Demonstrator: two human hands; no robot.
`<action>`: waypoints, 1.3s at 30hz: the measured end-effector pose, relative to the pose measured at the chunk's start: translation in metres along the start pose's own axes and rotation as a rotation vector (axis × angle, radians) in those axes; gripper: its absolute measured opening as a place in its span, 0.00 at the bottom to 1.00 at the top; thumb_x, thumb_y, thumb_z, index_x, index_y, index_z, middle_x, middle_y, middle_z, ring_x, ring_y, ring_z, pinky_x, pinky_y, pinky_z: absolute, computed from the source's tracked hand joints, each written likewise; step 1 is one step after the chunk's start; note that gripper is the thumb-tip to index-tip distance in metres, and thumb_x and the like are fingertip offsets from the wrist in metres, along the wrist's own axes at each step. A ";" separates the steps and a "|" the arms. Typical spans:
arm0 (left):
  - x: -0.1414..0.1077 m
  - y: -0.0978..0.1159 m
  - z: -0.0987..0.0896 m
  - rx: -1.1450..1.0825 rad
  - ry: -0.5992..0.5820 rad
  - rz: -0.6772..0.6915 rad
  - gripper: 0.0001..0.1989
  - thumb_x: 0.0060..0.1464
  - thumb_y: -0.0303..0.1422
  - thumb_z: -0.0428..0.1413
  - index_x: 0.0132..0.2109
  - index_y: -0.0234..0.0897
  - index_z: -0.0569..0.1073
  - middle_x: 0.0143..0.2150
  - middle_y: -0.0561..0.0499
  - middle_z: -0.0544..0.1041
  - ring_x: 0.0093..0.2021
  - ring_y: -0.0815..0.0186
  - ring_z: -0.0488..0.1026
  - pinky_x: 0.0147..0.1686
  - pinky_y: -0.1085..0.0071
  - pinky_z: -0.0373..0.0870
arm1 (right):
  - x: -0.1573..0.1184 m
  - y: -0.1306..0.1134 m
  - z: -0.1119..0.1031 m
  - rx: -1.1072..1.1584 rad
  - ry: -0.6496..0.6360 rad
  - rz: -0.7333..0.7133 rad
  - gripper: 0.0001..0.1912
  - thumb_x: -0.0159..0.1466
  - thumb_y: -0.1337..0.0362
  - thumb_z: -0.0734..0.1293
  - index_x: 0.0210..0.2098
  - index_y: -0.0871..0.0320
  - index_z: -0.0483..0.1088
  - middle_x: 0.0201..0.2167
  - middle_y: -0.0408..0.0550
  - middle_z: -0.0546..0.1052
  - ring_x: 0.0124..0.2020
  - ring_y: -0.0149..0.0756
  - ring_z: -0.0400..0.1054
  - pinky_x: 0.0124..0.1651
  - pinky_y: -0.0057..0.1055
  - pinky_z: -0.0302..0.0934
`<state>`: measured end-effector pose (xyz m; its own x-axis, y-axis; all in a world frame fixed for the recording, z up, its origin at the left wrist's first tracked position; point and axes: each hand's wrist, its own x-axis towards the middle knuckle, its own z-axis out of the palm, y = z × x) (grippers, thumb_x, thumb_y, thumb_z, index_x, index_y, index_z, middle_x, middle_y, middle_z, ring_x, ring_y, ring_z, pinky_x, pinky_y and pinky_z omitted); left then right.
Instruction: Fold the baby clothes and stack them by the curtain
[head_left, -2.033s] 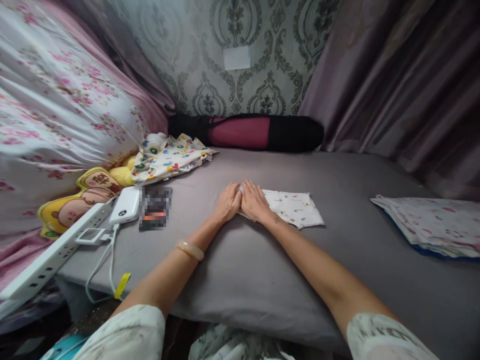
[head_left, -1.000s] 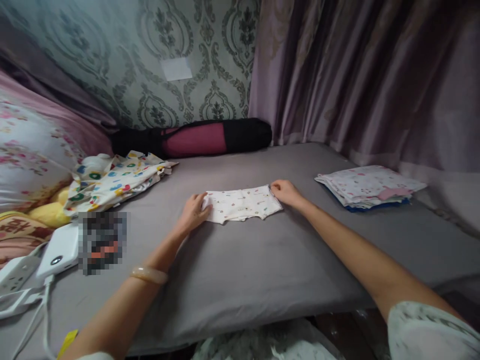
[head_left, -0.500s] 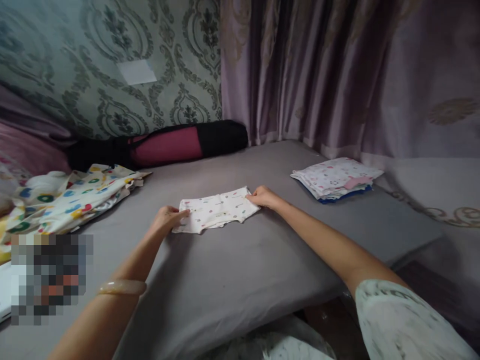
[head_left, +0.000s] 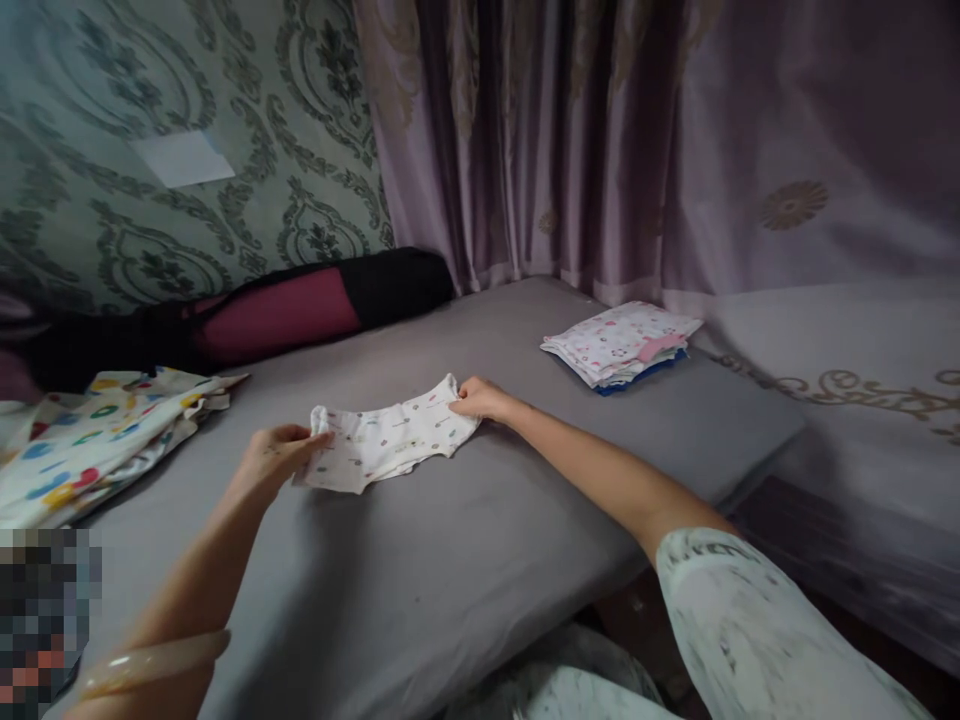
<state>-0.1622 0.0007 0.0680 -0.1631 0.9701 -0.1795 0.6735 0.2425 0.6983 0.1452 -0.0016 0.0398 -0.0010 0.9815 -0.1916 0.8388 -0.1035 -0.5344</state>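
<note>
A small white patterned garment (head_left: 394, 435) is stretched between my two hands over the grey sheet, its upper edge sagging in the middle. My left hand (head_left: 281, 455) pinches its left end between thumb and fingers. Its right upper corner is pinched by my right hand (head_left: 484, 400). A shadow lies on the sheet below the garment's left part. To the right and farther back is a stack of folded printed cloths (head_left: 619, 345), white and pink on top with blue at the bottom.
Colourful patterned cloth (head_left: 97, 440) lies at the left on the grey bed (head_left: 420, 590). A long black and dark-pink bag (head_left: 281, 315) rests along the wall. Purple curtains (head_left: 510, 150) hang behind. The bed's edge runs along the front and right.
The view has turned right, so things sit farther left. The garment looks lifted, its top edge now sagging and its left end curled. Both hands still hold it.
</note>
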 end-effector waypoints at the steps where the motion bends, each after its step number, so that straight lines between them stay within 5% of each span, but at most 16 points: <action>1: -0.001 0.006 -0.002 0.002 0.009 0.009 0.14 0.39 0.44 0.62 0.28 0.39 0.74 0.20 0.51 0.72 0.25 0.63 0.68 0.22 0.73 0.56 | -0.001 0.001 -0.002 0.019 0.009 0.006 0.10 0.55 0.58 0.68 0.31 0.59 0.75 0.27 0.46 0.76 0.29 0.31 0.67 0.25 0.23 0.51; 6: -0.012 0.049 -0.002 -0.092 0.042 0.046 0.12 0.43 0.43 0.61 0.30 0.39 0.73 0.18 0.55 0.68 0.22 0.67 0.64 0.21 0.74 0.55 | -0.013 0.009 -0.027 0.146 0.072 0.023 0.10 0.58 0.59 0.67 0.32 0.60 0.74 0.26 0.43 0.74 0.26 0.28 0.64 0.24 0.22 0.49; 11: -0.024 0.102 0.023 -0.240 -0.005 0.108 0.11 0.42 0.41 0.61 0.29 0.39 0.73 0.21 0.53 0.70 0.23 0.67 0.64 0.21 0.73 0.54 | -0.039 0.032 -0.083 0.209 0.211 0.081 0.09 0.58 0.61 0.68 0.30 0.62 0.74 0.23 0.41 0.72 0.25 0.26 0.61 0.25 0.22 0.49; 18: -0.028 0.178 0.101 -0.485 -0.211 0.202 0.07 0.43 0.33 0.61 0.28 0.34 0.73 0.22 0.51 0.70 0.23 0.69 0.66 0.26 0.72 0.60 | -0.071 0.099 -0.180 0.133 0.440 0.246 0.06 0.57 0.64 0.69 0.29 0.61 0.75 0.22 0.42 0.72 0.24 0.28 0.63 0.25 0.23 0.53; 25: -0.043 0.244 0.190 -0.658 -0.408 0.205 0.08 0.44 0.30 0.62 0.24 0.33 0.70 0.19 0.54 0.66 0.19 0.75 0.61 0.22 0.75 0.57 | -0.072 0.184 -0.249 0.000 0.553 0.467 0.07 0.57 0.66 0.69 0.33 0.64 0.75 0.25 0.48 0.74 0.24 0.30 0.66 0.27 0.26 0.58; 31: -0.062 0.287 0.247 -0.789 -0.505 0.094 0.12 0.48 0.30 0.62 0.23 0.34 0.67 0.19 0.56 0.64 0.19 0.76 0.61 0.21 0.76 0.54 | -0.068 0.214 -0.283 -0.280 0.534 0.560 0.11 0.60 0.65 0.68 0.37 0.69 0.76 0.34 0.60 0.77 0.36 0.40 0.72 0.38 0.34 0.61; 39: -0.071 0.305 0.291 -0.905 -0.542 0.019 0.13 0.46 0.34 0.66 0.28 0.33 0.69 0.22 0.57 0.66 0.19 0.78 0.62 0.20 0.79 0.54 | -0.064 0.214 -0.287 -0.434 0.596 0.580 0.16 0.61 0.68 0.66 0.46 0.73 0.74 0.46 0.71 0.74 0.49 0.44 0.68 0.43 0.35 0.55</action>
<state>0.2649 0.0039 0.0921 0.3358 0.8952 -0.2930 -0.1533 0.3588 0.9207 0.4812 -0.0398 0.1742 0.6591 0.7288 0.1856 0.7510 -0.6509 -0.1109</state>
